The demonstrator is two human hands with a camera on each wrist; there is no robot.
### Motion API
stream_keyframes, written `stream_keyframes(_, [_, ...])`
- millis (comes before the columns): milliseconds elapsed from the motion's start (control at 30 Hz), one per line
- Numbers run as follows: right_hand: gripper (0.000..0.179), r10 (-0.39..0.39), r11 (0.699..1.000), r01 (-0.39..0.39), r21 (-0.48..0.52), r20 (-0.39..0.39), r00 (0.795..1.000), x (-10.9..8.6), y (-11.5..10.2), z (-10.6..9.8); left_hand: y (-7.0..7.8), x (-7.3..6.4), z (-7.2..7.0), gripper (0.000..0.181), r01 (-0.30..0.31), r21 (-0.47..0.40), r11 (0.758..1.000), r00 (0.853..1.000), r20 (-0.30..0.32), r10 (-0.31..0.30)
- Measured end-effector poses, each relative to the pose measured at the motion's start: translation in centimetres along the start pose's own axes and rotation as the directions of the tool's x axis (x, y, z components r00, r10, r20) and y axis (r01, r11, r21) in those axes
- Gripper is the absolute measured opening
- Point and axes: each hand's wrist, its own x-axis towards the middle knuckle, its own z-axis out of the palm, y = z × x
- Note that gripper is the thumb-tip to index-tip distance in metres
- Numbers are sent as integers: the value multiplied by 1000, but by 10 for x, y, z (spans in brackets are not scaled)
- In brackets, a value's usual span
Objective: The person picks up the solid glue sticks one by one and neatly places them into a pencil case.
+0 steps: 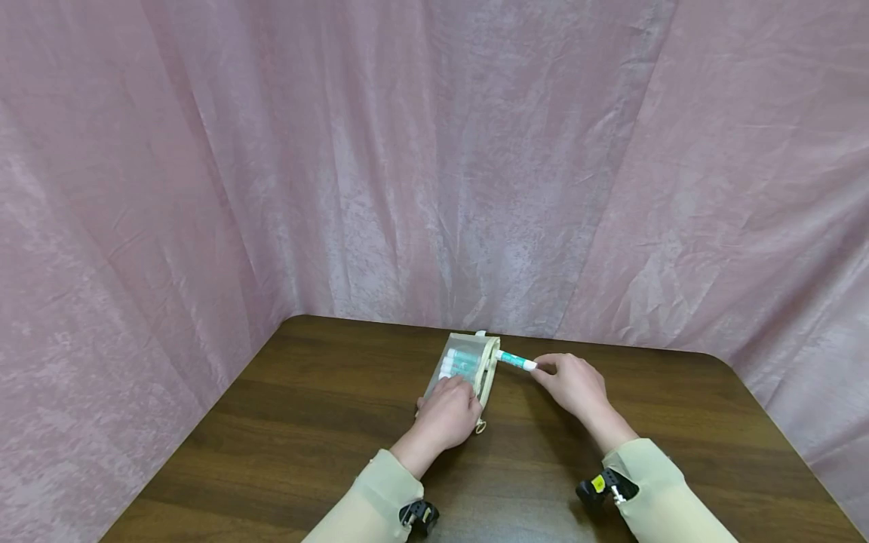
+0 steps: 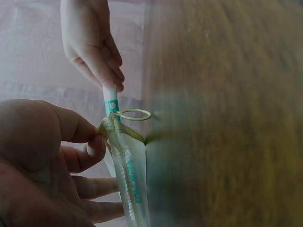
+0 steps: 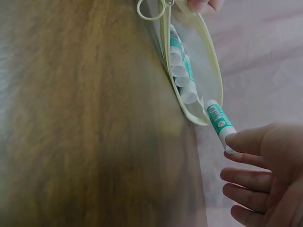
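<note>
A see-through zip pouch [image 1: 440, 360] with a cream edge lies on the wooden table, its mouth gaping to the right. Several green-and-white glue sticks [image 3: 179, 70] lie side by side inside it. My left hand [image 1: 448, 411] pinches the pouch's cream edge near the zip end between thumb and finger, as the left wrist view shows. Between thumb and forefinger, my right hand [image 1: 573, 385] holds one more glue stick [image 3: 219, 122] by its white end. That stick's far tip is right at the pouch's mouth. A ring zip pull [image 2: 136, 114] hangs at the pouch's near corner.
The brown wooden table [image 1: 305, 400] has rounded far corners. Pink velvety curtains [image 1: 434, 166] hang close behind its back edge and along the sides. Each wrist carries a small black camera mount [image 1: 607, 486] over a pale sleeve.
</note>
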Motion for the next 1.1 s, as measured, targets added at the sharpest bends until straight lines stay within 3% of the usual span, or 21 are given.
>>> stream_keyframes(400, [22,-14,1000,14,-22,38,999,22,-14,11,-1,0,0,23,8,3,1000,1000,-6,-8])
stream_keyframes(1100, [19,4,1000,-2,-23,83,997,41,-31,32,-1,0,3,24,15,14,1000,1000,17,-16])
